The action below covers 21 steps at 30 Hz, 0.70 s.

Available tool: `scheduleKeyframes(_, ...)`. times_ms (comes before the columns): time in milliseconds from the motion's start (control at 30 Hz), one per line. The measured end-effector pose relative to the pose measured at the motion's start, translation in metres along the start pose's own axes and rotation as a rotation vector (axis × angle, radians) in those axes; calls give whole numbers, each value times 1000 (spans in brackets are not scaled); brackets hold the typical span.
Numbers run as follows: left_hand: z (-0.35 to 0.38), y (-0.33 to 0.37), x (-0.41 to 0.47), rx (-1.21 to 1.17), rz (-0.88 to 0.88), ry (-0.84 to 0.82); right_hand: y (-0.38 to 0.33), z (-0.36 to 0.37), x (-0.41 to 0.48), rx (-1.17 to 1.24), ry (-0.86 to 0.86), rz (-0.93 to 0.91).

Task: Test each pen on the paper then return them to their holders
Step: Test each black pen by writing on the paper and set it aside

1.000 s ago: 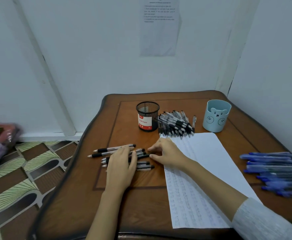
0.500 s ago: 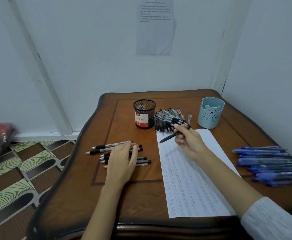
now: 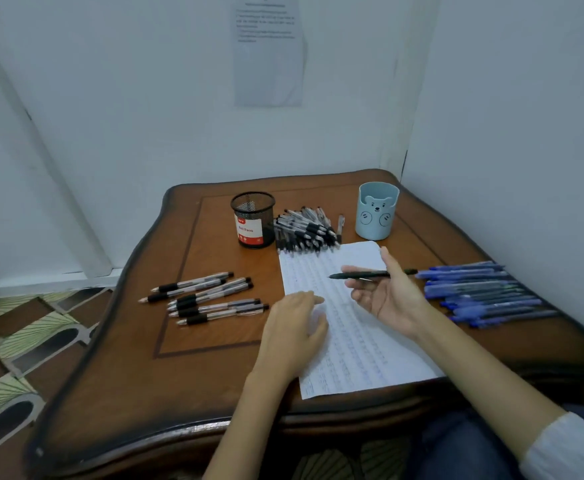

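Note:
My right hand [image 3: 387, 296] holds a black pen [image 3: 363, 274] level above the white paper [image 3: 356, 344], tip pointing left. My left hand [image 3: 294, 330] lies flat on the paper's left edge, holding nothing. The paper carries rows of small pen marks. Several black pens [image 3: 207, 297] lie in a loose row left of the paper. A pile of black pens [image 3: 304, 232] sits beside the black mesh holder [image 3: 252, 220]. A light blue bear holder [image 3: 377, 211] stands at the back right. Several blue pens [image 3: 481, 292] lie at the right.
The wooden table [image 3: 214, 382] fills a corner between white walls. A printed sheet [image 3: 270, 50] hangs on the back wall. Patterned floor tiles [image 3: 24, 341] show at the left. My knee in blue fabric [image 3: 457, 445] is under the table's near edge.
My right hand took a black pen from the back pile and brought it down over the paper. My left hand slid right from the row of black pens onto the paper's edge.

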<state>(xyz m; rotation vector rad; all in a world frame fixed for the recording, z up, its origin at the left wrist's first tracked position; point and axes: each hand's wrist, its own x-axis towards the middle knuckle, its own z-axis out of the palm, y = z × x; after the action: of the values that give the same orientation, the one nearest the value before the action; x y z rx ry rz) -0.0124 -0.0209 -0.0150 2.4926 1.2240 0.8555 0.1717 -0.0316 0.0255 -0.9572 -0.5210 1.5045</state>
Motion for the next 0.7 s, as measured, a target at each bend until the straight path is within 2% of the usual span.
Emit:
scheduleKeyframes(200, 14, 14, -6, -2, -40, -101, 10, -18, -27, -503, 205, -216)
scheduleKeyframes(533, 19, 11, -9, -9, -79, -160, 27, -41, -57, -883, 194, -416)
scheduleKeyframes(700, 18, 11, -10, -10, -81, -165, 34, -48, -54, -881, 234, -442)
